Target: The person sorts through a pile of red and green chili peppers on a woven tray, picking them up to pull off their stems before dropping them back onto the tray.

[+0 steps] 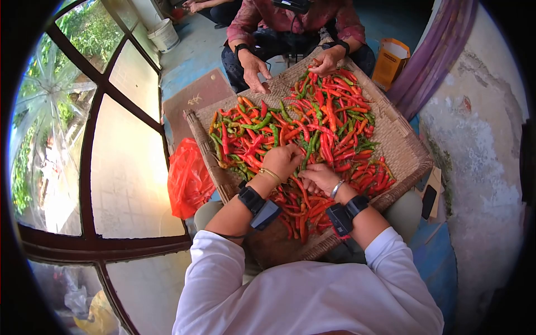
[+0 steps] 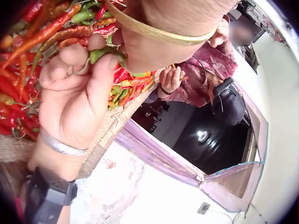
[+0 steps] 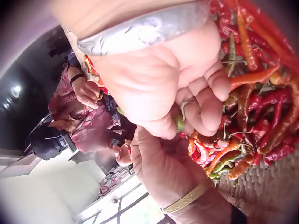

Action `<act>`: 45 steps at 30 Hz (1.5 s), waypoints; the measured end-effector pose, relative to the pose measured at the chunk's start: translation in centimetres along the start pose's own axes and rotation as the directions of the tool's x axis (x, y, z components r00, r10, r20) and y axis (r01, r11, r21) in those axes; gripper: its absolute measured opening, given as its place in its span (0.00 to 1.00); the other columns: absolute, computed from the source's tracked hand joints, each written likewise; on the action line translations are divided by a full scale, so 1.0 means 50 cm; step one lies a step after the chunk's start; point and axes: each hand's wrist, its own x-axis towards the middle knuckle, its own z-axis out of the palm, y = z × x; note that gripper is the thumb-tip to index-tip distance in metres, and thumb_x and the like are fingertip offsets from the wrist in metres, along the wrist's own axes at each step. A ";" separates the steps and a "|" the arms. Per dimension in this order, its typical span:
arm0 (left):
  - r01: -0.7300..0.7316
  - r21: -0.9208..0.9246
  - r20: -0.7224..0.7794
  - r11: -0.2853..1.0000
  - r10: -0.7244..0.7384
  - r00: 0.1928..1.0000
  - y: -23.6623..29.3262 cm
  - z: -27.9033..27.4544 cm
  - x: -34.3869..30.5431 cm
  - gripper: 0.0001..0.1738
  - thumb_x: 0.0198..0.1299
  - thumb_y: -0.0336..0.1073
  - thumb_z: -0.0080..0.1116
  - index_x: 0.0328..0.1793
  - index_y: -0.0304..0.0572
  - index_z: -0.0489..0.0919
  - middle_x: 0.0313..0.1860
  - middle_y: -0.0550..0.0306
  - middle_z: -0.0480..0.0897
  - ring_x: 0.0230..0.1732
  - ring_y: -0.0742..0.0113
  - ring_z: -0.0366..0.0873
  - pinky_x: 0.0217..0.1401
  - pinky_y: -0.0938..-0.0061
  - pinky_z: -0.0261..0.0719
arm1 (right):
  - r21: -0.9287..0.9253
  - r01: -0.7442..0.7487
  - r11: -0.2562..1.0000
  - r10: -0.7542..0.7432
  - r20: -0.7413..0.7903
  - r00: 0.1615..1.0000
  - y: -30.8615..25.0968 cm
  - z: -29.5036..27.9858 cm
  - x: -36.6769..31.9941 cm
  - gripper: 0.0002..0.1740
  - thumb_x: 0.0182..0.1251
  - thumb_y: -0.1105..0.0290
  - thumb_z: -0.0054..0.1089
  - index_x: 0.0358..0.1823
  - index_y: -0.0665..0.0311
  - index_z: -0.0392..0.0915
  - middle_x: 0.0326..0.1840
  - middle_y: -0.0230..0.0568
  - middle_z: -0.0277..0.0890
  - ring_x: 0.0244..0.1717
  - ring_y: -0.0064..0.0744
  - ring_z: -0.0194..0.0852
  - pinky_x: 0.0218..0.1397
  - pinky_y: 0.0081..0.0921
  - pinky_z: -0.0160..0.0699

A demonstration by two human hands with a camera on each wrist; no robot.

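Observation:
Both hands meet low over a heap of red, orange and green chili peppers (image 1: 257, 137) on a woven tray (image 1: 402, 142). My right hand (image 1: 321, 178), with a silver bangle, pinches a green chili pepper (image 2: 97, 55) between thumb and fingers. Its thin curled stem (image 3: 183, 108) sticks out by the fingers in the right wrist view. My left hand (image 1: 282, 160), wearing a gold bangle, grips the same pepper from the other side, fingertips right beside the right thumb. Most of the pepper is hidden by the hands.
Across the tray sits another person (image 1: 290, 28), hands over the far edge. A red plastic bag (image 1: 190, 178) lies left of the tray. To the right stand an orange-yellow box (image 1: 389, 62) and a purple curtain (image 1: 427, 61). A white bucket (image 1: 163, 35) is at the back left.

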 end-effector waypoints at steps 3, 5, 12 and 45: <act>-0.148 0.463 -0.065 0.874 0.200 0.978 -0.045 -0.003 0.002 0.10 0.48 0.37 0.56 0.35 0.42 0.77 0.27 0.53 0.78 0.33 0.57 0.76 0.37 0.70 0.74 | -0.287 -0.058 0.956 0.031 -0.099 0.995 -0.031 -0.008 -0.009 0.16 0.63 0.60 0.50 0.43 0.65 0.71 0.26 0.35 0.76 0.22 0.22 0.74 0.19 0.15 0.67; -0.059 0.559 0.010 0.827 0.065 0.998 -0.042 -0.003 0.000 0.10 0.47 0.37 0.56 0.35 0.41 0.77 0.35 0.55 0.78 0.41 0.57 0.73 0.45 0.67 0.71 | 0.501 0.489 0.714 -0.395 -0.288 0.872 -0.055 -0.004 -0.027 0.20 0.62 0.59 0.50 0.51 0.64 0.68 0.30 0.36 0.76 0.26 0.22 0.74 0.23 0.16 0.69; -0.142 0.748 0.216 0.648 -0.036 0.976 -0.040 0.006 0.004 0.15 0.51 0.38 0.52 0.46 0.48 0.78 0.42 0.59 0.76 0.51 0.60 0.67 0.51 0.63 0.66 | 0.355 0.306 0.883 -0.199 -0.305 0.931 -0.015 -0.033 -0.006 0.20 0.62 0.61 0.51 0.52 0.65 0.68 0.31 0.36 0.75 0.25 0.20 0.73 0.23 0.16 0.69; -0.330 -0.042 -0.144 0.943 0.321 0.936 0.011 -0.004 -0.009 0.06 0.43 0.28 0.61 0.29 0.39 0.77 0.26 0.53 0.78 0.29 0.56 0.77 0.32 0.70 0.75 | -0.295 0.366 0.883 -0.381 0.006 0.924 0.013 0.019 0.019 0.10 0.56 0.72 0.56 0.39 0.65 0.71 0.23 0.31 0.72 0.24 0.20 0.69 0.29 0.20 0.70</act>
